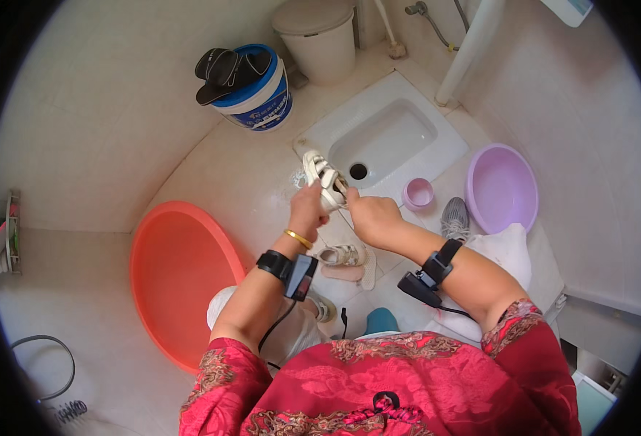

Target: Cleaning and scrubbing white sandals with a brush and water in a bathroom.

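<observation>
My left hand [305,211] grips a small white shoe [320,173] by its side, above the near corner of the squat toilet pan [375,136]. My right hand [373,217] is closed at the shoe's opening, around something thin and light-coloured, perhaps a brush handle; most of it is hidden by the fingers and the shoe. Below the hands, a second small light shoe [342,255] lies on the tiled floor beside a pinkish insole [342,272] and a pale perforated insole [369,270].
A large orange basin [184,283] stands at left, a purple basin [501,188] at right. Near it are a small pink cup [418,193] and a grey shoe [455,215]. Dark insoles [227,71] lie on a blue-lidded bucket [266,111]; a lidded bin [320,49] stands behind.
</observation>
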A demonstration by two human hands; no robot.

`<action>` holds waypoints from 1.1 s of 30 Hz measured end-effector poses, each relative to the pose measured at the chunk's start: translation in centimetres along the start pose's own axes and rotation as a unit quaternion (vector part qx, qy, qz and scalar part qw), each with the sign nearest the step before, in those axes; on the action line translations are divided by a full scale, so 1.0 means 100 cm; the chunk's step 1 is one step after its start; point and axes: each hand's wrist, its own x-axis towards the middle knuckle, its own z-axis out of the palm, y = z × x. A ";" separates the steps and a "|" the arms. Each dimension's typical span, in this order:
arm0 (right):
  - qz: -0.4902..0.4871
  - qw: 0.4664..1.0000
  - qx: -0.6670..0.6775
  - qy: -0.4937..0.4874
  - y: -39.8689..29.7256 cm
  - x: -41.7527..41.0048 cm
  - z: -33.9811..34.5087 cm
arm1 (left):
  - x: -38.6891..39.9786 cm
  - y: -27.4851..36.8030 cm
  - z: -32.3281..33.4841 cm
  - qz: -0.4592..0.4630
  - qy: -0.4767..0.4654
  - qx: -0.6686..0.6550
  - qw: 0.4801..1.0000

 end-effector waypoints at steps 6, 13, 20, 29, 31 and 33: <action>-0.002 0.998 -0.007 -0.055 -0.026 -0.014 -0.011 | 0.019 0.013 -0.039 -0.055 -0.060 -0.052 0.995; 0.018 1.000 -0.002 -0.017 -0.014 -0.003 -0.007 | 0.003 0.006 -0.015 0.073 -0.018 0.040 0.996; 0.024 1.000 0.010 0.000 0.010 0.002 0.003 | 0.002 -0.003 0.011 0.018 -0.030 -0.004 0.999; 0.005 1.000 0.006 0.019 0.011 0.003 0.004 | -0.005 0.003 0.012 -0.017 -0.022 -0.081 0.996; -0.002 1.000 -0.002 -0.009 -0.014 -0.002 -0.008 | -0.004 0.014 -0.012 0.007 -0.007 -0.017 1.000; -0.005 0.999 -0.017 -0.031 -0.024 -0.003 -0.010 | 0.016 0.016 -0.046 0.000 -0.037 -0.069 0.997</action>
